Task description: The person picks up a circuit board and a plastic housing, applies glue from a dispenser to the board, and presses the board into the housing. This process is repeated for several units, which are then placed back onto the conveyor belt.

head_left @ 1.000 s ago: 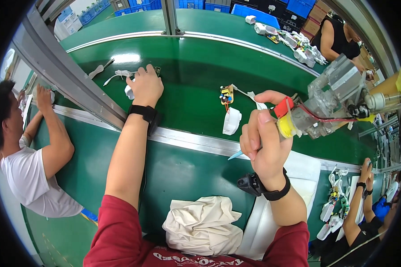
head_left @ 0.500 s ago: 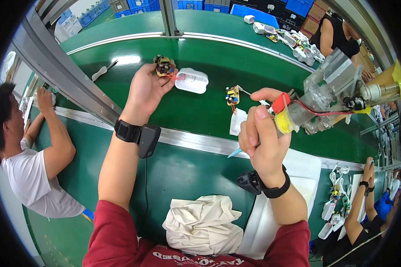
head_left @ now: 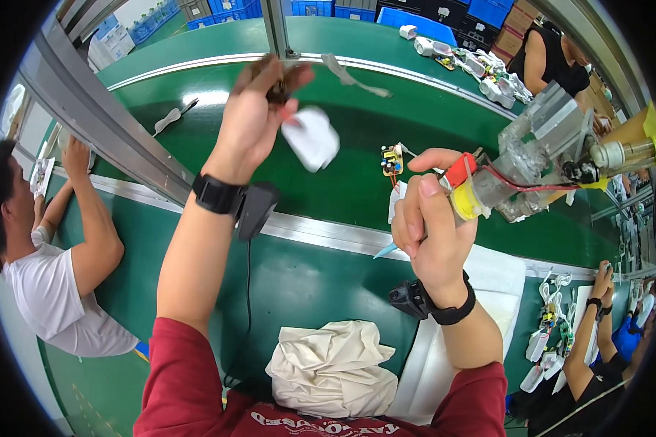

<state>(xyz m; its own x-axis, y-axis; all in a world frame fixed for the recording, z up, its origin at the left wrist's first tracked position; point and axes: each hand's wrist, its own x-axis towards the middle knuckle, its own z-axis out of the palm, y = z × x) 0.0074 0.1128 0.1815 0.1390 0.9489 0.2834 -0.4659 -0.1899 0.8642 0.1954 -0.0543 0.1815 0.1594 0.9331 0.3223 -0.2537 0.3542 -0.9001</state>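
Note:
My left hand, smeared by motion, is closed on a small circuit board over the green belt. A white plastic shell hangs beside its fingers, also blurred. My right hand is curled at the end of a hand tool wrapped in clear tape, with a red part and yellow band. A light-blue tip pokes out below this fist; whether it belongs to the tool is hidden. Just left of the right hand lies another circuit board, red wires running toward a white shell partly behind the fingers.
A short pale cord and another cord piece lie on the belt. A metal post stands at left. Cream cloth is near my body. Co-workers sit left, right and across.
My left hand has moved away from me with the circuit board, and the white shell has swung. The board and cord on the belt have shifted right. A pale cord now shows beyond my left hand.

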